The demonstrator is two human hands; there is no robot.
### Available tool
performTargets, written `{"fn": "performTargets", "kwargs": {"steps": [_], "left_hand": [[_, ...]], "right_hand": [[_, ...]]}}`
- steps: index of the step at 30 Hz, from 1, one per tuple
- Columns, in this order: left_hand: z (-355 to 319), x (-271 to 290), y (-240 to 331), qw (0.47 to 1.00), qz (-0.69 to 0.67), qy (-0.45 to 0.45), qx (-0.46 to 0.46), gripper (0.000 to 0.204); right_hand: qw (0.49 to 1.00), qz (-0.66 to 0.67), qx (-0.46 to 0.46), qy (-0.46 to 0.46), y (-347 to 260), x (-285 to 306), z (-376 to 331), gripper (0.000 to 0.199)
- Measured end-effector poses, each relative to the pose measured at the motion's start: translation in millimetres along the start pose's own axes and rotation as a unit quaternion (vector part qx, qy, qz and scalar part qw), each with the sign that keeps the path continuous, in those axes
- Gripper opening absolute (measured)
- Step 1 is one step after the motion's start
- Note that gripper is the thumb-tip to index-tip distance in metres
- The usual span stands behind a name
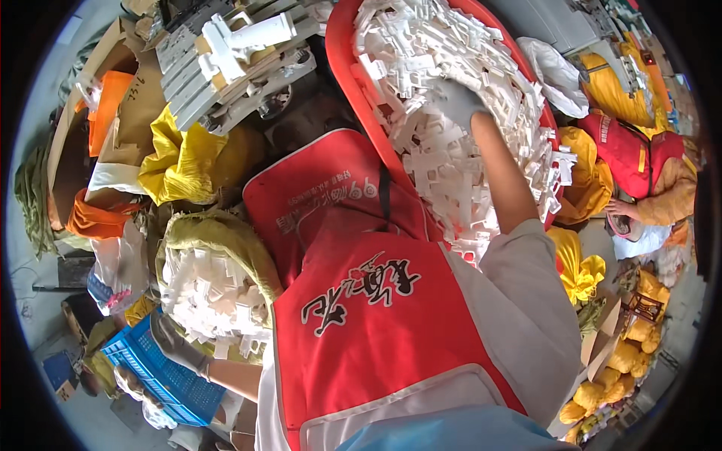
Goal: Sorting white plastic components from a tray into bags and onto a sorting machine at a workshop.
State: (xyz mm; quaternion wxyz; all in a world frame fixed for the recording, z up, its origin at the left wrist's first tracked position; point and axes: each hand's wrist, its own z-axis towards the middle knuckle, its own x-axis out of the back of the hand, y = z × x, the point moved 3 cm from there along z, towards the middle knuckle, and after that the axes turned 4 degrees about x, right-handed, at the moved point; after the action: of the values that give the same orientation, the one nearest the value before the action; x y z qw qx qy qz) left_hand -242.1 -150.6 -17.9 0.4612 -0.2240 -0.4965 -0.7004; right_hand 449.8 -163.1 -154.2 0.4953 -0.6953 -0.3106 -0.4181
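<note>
My right hand (457, 104), in a grey glove, reaches into a heap of white plastic parts (451, 169) in a long red tub (342, 56). Its fingers are blurred among the parts, so whether they grip one cannot be made out. Low on the left, my left hand (178, 346), also gloved, is at the rim of a blue plastic crate (162, 379), with its fingers closed over the edge. Next to that hand stands an olive woven sack (218, 229), its mouth rolled down, full of similar white parts (207, 289).
A grey machine with slatted plates (195, 56) carries a white gun-shaped part (241, 41). Yellow sacks (177, 165) and a cardboard box (124, 124) stand at the left. At right sits a person in a red apron (628, 154), beside more yellow sacks (583, 177).
</note>
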Motion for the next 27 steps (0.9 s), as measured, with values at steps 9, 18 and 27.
{"fn": "performTargets", "kwargs": {"steps": [9, 18, 27], "left_hand": [[25, -59, 22, 0.989, -0.112, -0.082, 0.048, 0.025], [29, -63, 3, 0.983, -0.128, -0.06, 0.113, 0.029], [51, -98, 67, 0.989, -0.099, -0.11, -0.014, 0.025]], "right_hand": [[0.975, 0.141, -0.164, 0.053, 74, -105, 4, 0.041], [0.981, -0.037, -0.107, 0.158, 150, -41, -70, 0.049], [0.92, -0.094, -0.374, 0.072, 98, -146, -36, 0.071]]}}
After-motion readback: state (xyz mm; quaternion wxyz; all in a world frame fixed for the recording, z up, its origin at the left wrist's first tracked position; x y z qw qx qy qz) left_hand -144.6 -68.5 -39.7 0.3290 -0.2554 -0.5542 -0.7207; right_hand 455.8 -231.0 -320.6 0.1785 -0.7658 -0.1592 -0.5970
